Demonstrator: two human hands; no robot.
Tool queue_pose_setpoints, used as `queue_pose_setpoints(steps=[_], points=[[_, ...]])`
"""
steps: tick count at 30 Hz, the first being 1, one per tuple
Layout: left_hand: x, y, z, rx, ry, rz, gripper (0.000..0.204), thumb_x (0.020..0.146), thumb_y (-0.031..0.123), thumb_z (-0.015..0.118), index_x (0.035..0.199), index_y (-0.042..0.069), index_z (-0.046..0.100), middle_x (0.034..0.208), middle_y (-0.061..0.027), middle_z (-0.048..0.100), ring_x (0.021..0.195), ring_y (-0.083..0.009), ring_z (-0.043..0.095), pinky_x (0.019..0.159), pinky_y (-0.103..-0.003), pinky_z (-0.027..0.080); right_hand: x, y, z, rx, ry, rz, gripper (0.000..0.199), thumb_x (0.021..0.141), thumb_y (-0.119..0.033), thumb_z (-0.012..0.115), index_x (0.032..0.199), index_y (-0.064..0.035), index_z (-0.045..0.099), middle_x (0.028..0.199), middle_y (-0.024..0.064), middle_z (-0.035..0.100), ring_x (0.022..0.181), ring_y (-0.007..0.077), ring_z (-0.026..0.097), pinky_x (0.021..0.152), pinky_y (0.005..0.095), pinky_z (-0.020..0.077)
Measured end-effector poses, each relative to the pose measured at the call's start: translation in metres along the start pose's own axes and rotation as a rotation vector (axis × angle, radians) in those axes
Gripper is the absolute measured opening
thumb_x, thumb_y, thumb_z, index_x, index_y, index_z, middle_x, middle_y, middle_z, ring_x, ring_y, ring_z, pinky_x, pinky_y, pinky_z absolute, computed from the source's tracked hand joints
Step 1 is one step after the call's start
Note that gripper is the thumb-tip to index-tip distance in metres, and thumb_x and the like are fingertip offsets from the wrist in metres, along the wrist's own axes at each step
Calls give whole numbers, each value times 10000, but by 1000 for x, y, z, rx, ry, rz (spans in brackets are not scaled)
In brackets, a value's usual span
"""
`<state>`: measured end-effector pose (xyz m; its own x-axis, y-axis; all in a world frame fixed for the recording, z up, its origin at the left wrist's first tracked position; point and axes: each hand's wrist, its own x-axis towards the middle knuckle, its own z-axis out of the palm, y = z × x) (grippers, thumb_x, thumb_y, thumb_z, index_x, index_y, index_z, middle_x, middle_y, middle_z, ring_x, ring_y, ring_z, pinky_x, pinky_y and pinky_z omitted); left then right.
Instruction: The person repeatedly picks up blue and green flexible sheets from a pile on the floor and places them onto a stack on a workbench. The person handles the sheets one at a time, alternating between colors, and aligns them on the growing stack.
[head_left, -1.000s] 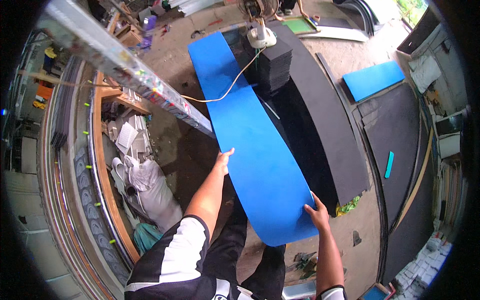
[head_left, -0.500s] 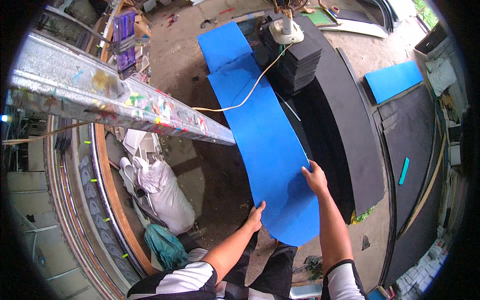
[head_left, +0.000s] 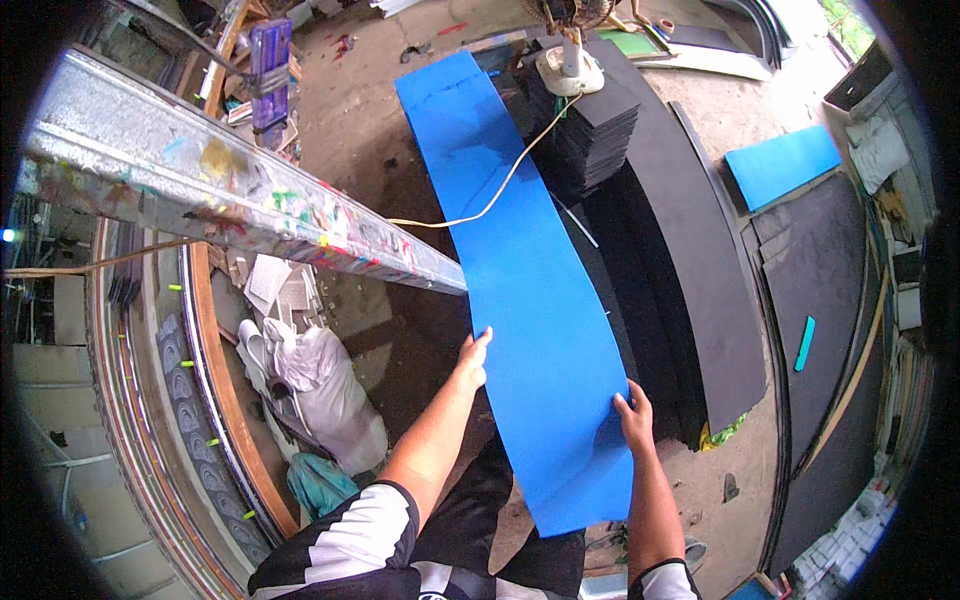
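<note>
A long blue sheet, which looks like foam, stretches from near my legs to the far side, with another blue layer showing at its far end. My left hand holds the sheet's left edge about midway along, thumb on top and fingers largely hidden beneath. Closer to me, my right hand grips the right edge, its thumb on the upper face. The near end hangs in front of my legs.
A paint-splattered metal beam comes in from the left. A pale cable crosses the sheet to a fan base on stacked black sheets. White sacks lie at left; a blue piece at right.
The upper blue sheet has slid away from me, so less of the layer beneath shows at the far end. My left hand has moved farther along the edge; my right hand sits slightly nearer me.
</note>
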<state>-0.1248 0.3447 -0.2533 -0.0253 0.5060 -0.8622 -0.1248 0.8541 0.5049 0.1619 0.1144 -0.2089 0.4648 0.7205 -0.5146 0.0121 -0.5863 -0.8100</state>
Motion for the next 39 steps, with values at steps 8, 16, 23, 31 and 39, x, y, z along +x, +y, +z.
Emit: queue_pose_setpoints(steps=[8, 16, 23, 31, 39], points=[[-43, -65, -26, -149, -229, -65, 569, 928, 400, 737, 1366, 111, 516, 1323, -120, 585, 1211, -324, 574, 989, -583, 489, 61, -58, 34, -48, 25, -50, 495, 905, -206, 720, 1374, -82, 624, 1262, 135, 703, 1180, 233, 651, 1022, 360, 475], [-26, -76, -23, -159, -120, 78, 498, 962, 370, 695, 1368, 149, 510, 1317, -106, 586, 1205, -318, 574, 989, -566, 494, 83, -113, 56, -280, 65, -36, 500, 922, -260, 712, 1379, -83, 613, 1276, 176, 690, 1226, 296, 637, 1040, 399, 469], [9, -68, -27, -108, -157, 8, 493, 969, 374, 685, 1370, 150, 508, 1292, -122, 607, 1195, -337, 591, 968, -603, 498, 96, -63, 51, -347, 35, -43, 540, 885, -450, 720, 1332, -162, 626, 1190, 206, 707, 1142, 374, 667, 957, 456, 515], [-11, -63, 0, -32, -19, -36, 513, 986, 362, 670, 1411, 122, 513, 1353, -118, 583, 1230, -328, 563, 1003, -592, 474, -40, 94, -31, -408, 49, 310, 587, 868, -444, 752, 1317, -94, 610, 1165, 165, 716, 1095, 289, 681, 945, 404, 508], [-41, -170, -9, 440, 188, -56, 466, 985, 302, 688, 1324, 37, 510, 1247, -134, 623, 1121, -269, 606, 978, -487, 483, -78, 111, -9, -551, 219, 451, 554, 925, -382, 694, 1450, -320, 530, 1301, 141, 666, 1202, 346, 631, 1003, 450, 492]])
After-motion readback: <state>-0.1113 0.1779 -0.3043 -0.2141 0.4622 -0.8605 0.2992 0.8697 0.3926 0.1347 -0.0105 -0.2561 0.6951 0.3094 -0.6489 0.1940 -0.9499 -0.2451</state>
